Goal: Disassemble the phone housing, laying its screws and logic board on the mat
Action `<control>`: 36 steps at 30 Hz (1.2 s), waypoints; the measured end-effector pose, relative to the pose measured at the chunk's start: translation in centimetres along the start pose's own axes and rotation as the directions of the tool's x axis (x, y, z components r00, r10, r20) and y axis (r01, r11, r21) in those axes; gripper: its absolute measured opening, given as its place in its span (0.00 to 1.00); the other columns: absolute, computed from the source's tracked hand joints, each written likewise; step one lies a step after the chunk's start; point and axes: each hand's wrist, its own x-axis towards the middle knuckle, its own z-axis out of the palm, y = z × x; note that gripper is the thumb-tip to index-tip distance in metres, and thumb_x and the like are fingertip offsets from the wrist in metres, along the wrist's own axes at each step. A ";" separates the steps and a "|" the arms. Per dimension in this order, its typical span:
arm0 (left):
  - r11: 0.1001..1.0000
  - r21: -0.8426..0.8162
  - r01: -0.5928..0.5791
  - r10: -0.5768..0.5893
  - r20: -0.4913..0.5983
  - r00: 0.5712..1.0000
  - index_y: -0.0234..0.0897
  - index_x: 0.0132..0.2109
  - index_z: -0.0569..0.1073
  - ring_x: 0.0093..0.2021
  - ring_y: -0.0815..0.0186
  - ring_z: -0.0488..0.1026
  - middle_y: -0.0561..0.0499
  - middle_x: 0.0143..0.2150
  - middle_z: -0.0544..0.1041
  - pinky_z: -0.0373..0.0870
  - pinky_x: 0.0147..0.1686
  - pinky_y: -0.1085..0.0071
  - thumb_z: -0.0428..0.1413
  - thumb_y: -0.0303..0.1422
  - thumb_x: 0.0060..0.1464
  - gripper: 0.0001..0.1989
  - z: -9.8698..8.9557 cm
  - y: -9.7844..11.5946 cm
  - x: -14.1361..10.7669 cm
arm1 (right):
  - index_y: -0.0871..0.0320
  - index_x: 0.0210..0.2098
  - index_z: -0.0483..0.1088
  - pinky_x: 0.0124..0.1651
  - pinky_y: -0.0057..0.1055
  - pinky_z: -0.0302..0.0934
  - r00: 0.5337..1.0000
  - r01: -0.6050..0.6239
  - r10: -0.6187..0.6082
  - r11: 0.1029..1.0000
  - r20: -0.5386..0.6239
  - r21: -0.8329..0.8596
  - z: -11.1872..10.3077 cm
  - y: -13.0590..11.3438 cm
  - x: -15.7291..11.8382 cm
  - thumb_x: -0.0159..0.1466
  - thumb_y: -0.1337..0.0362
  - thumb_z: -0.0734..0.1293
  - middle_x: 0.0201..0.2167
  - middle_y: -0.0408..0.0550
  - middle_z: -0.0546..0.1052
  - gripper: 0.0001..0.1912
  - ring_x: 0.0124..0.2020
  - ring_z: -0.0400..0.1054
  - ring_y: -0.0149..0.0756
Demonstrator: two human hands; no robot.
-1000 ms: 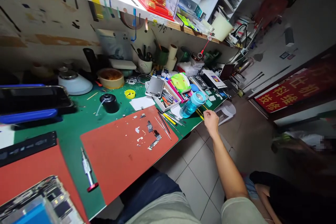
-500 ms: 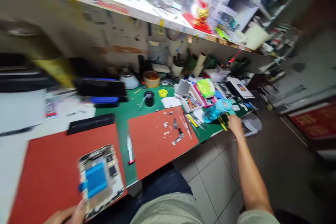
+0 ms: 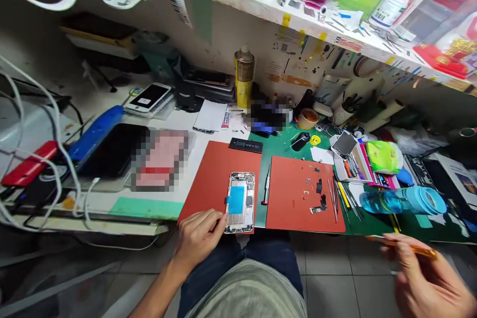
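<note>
An opened phone housing (image 3: 240, 203) with a blue adhesive patch lies on the left red mat (image 3: 212, 174), its lower end at the mat's front edge. My left hand (image 3: 201, 233) pinches the housing's lower left edge between thumb and fingers. Off the bench's front edge at the right, my right hand (image 3: 425, 273) grips a thin orange tool (image 3: 413, 247), its tip pointing left. A screwdriver (image 3: 267, 186) rests between the two mats. Small phone parts (image 3: 319, 202) and tweezers (image 3: 333, 198) are on the right red mat (image 3: 286, 198).
A blue bottle (image 3: 402, 201) lies at the right, beside a white box of tools (image 3: 352, 164). A black battery (image 3: 246, 145) sits behind the housing. White cables (image 3: 55, 124) hang at the left. The shelf (image 3: 261, 7) overhangs the bench.
The view has swung left. My right hand has come back from the bench's far right end and now holds the orange tool. My left hand stays at the housing.
</note>
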 end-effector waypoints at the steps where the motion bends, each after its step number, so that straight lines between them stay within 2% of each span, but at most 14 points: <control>1: 1.000 0.001 0.001 -0.001 0.000 1.000 0.40 0.32 0.71 0.22 0.70 0.66 0.59 0.23 0.68 0.61 0.29 0.68 0.57 0.28 0.71 0.15 0.0 0.1 0.0 | 0.55 0.43 0.82 0.34 0.35 0.78 0.998 -0.003 -0.003 0.996 0.068 0.091 2.4 -1.5 -0.8 0.63 0.53 0.80 0.40 0.52 0.85 0.15 0.33 0.79 0.39; 2: 1.000 0.001 0.002 -0.002 0.000 1.000 0.40 0.31 0.70 0.22 0.70 0.65 0.59 0.23 0.68 0.60 0.29 0.68 0.56 0.28 0.71 0.16 -0.1 0.1 0.0 | 0.55 0.43 0.81 0.33 0.35 0.79 0.988 -0.022 -0.005 0.985 0.154 0.172 4.8 -2.9 -1.5 0.63 0.54 0.80 0.37 0.51 0.85 0.14 0.31 0.80 0.40; 4: 1.000 0.000 0.003 -0.003 0.000 1.000 0.40 0.31 0.69 0.22 0.70 0.65 0.59 0.23 0.68 0.59 0.29 0.67 0.56 0.27 0.72 0.16 -0.1 0.2 0.1 | 0.54 0.47 0.77 0.34 0.38 0.81 0.949 -0.038 -0.045 0.966 0.313 0.256 9.8 -5.2 -2.2 0.65 0.56 0.79 0.37 0.51 0.86 0.15 0.34 0.83 0.44; 6: 1.000 -0.007 0.006 -0.006 0.001 1.000 0.40 0.32 0.70 0.23 0.69 0.67 0.58 0.24 0.70 0.60 0.29 0.67 0.55 0.28 0.72 0.16 -0.1 0.3 0.2 | 0.52 0.50 0.74 0.37 0.38 0.82 0.890 0.032 -0.168 0.950 0.424 0.310 14.4 -6.6 -2.6 0.67 0.58 0.77 0.37 0.49 0.86 0.15 0.34 0.84 0.42; 8: 1.000 -0.027 0.011 -0.011 0.009 1.000 0.40 0.34 0.71 0.24 0.69 0.68 0.58 0.25 0.72 0.61 0.30 0.67 0.55 0.31 0.73 0.14 -0.2 0.2 0.1 | 0.52 0.55 0.70 0.38 0.37 0.82 0.810 0.175 -0.322 0.930 0.489 0.323 18.4 -7.2 -2.9 0.71 0.59 0.73 0.39 0.49 0.86 0.15 0.36 0.84 0.41; 10: 0.998 -0.055 0.017 -0.016 0.025 1.000 0.40 0.36 0.72 0.26 0.68 0.71 0.57 0.27 0.74 0.63 0.32 0.67 0.56 0.36 0.73 0.14 -0.3 0.1 -0.2 | 0.53 0.59 0.68 0.40 0.35 0.81 0.707 0.371 -0.479 0.877 0.520 0.303 21.6 -7.1 -3.2 0.74 0.62 0.70 0.41 0.51 0.86 0.16 0.39 0.85 0.41; 12: 0.996 -0.085 0.028 -0.025 0.044 0.999 0.40 0.38 0.72 0.27 0.67 0.73 0.57 0.29 0.76 0.64 0.33 0.67 0.56 0.42 0.73 0.15 -0.3 0.0 -0.5 | 0.53 0.60 0.66 0.40 0.33 0.80 0.604 0.507 -0.583 0.807 0.543 0.302 24.0 -6.6 -3.4 0.75 0.63 0.67 0.41 0.50 0.85 0.15 0.38 0.84 0.39; 13: 0.994 -0.099 0.037 -0.031 0.055 0.998 0.40 0.39 0.72 0.28 0.67 0.74 0.57 0.30 0.76 0.65 0.33 0.67 0.57 0.45 0.73 0.15 -0.4 0.0 -0.7 | 0.53 0.60 0.66 0.39 0.32 0.79 0.571 0.550 -0.612 0.780 0.547 0.298 24.8 -6.3 -3.5 0.76 0.63 0.66 0.40 0.50 0.85 0.14 0.38 0.84 0.38; 16: 0.989 -0.134 0.070 -0.057 0.095 0.994 0.41 0.41 0.72 0.31 0.65 0.77 0.57 0.32 0.77 0.64 0.33 0.66 0.59 0.50 0.69 0.17 -0.4 -0.1 -1.1 | 0.53 0.60 0.65 0.37 0.31 0.78 0.526 0.605 -0.639 0.745 0.561 0.281 26.4 -5.5 -3.6 0.77 0.64 0.65 0.40 0.50 0.84 0.14 0.37 0.83 0.38; 19: 0.983 -0.156 0.100 -0.079 0.136 0.988 0.41 0.41 0.72 0.33 0.63 0.78 0.57 0.33 0.79 0.65 0.34 0.66 0.65 0.50 0.65 0.18 -0.5 -0.3 -1.3 | 0.54 0.60 0.65 0.38 0.31 0.77 0.512 0.614 -0.633 0.743 0.581 0.267 27.1 -5.0 -3.8 0.77 0.64 0.65 0.41 0.51 0.84 0.14 0.38 0.83 0.38; 23: 0.979 -0.168 0.114 -0.084 0.178 0.980 0.41 0.41 0.72 0.34 0.62 0.78 0.57 0.34 0.80 0.64 0.35 0.65 0.69 0.46 0.61 0.17 -0.5 -0.5 -1.4 | 0.54 0.59 0.65 0.37 0.31 0.76 0.506 0.623 -0.620 0.743 0.599 0.244 27.5 -4.9 -4.0 0.77 0.63 0.64 0.39 0.50 0.84 0.13 0.37 0.83 0.38; 36: 0.983 -0.171 0.069 -0.039 0.172 0.984 0.41 0.42 0.74 0.32 0.62 0.75 0.56 0.33 0.78 0.60 0.34 0.63 0.64 0.44 0.67 0.13 -0.1 -0.7 -1.6 | 0.53 0.61 0.65 0.36 0.31 0.78 0.500 0.643 -0.599 0.740 0.626 0.195 27.7 -4.8 -4.1 0.77 0.63 0.63 0.42 0.51 0.85 0.14 0.39 0.84 0.38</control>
